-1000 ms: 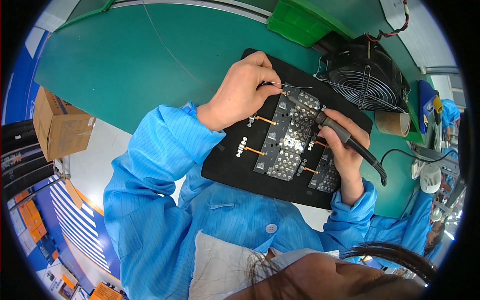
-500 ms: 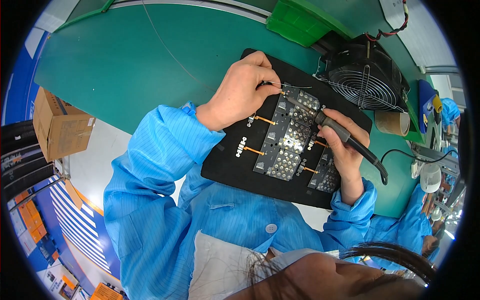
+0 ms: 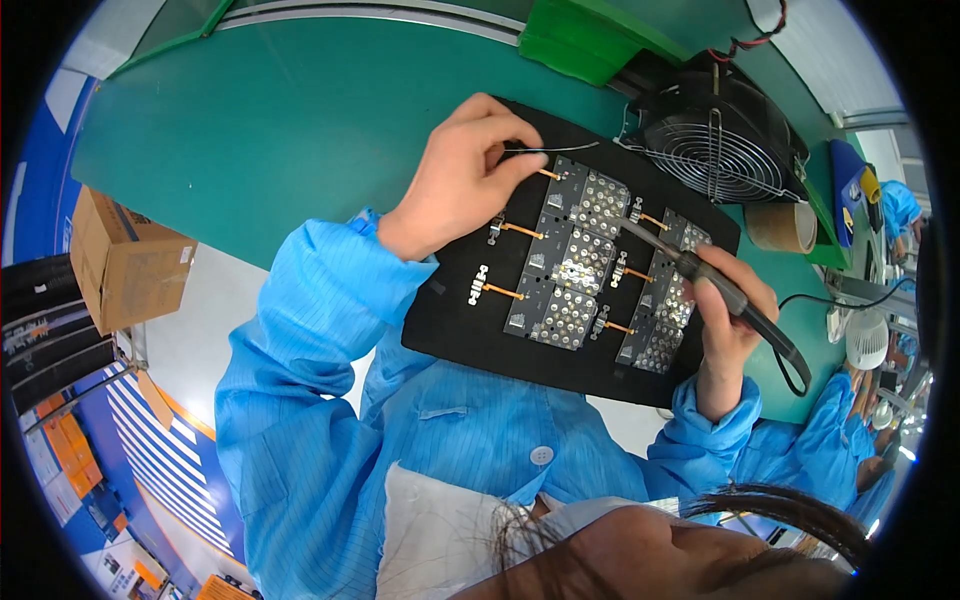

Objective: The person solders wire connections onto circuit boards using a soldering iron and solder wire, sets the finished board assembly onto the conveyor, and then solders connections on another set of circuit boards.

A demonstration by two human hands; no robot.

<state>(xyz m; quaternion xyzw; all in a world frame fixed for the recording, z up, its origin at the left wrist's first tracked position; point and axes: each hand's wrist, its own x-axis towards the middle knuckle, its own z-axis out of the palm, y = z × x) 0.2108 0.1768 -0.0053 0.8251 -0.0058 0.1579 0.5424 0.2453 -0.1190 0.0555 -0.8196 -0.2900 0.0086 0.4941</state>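
My left hand (image 3: 460,175) is closed in a pinch on thin solder wire (image 3: 575,148), whose free end sticks out to the right above the black mat (image 3: 455,325). Held like a pen, a soldering iron (image 3: 722,284) is in my right hand (image 3: 735,320). Its tip points up and left, over or near the right edge of the left black circuit board (image 3: 548,262); contact cannot be made out. Rows of round metal pads cover part of this board. Orange flex strips (image 3: 503,292) link it to small metal parts (image 3: 478,285). A second circuit board (image 3: 650,310) lies partly beneath the iron and right hand.
A black fan (image 3: 715,150) with a wire guard stands behind the mat, near a tape roll (image 3: 780,227) and a green bin (image 3: 580,40). The iron's cord runs right across the green table (image 3: 250,130). A cardboard box (image 3: 130,260) is at left; another person (image 3: 810,440) sits at right.
The soldering iron has drawn back to the right, away from the left board's upper corner. My left hand has lifted slightly up and left with the solder wire.
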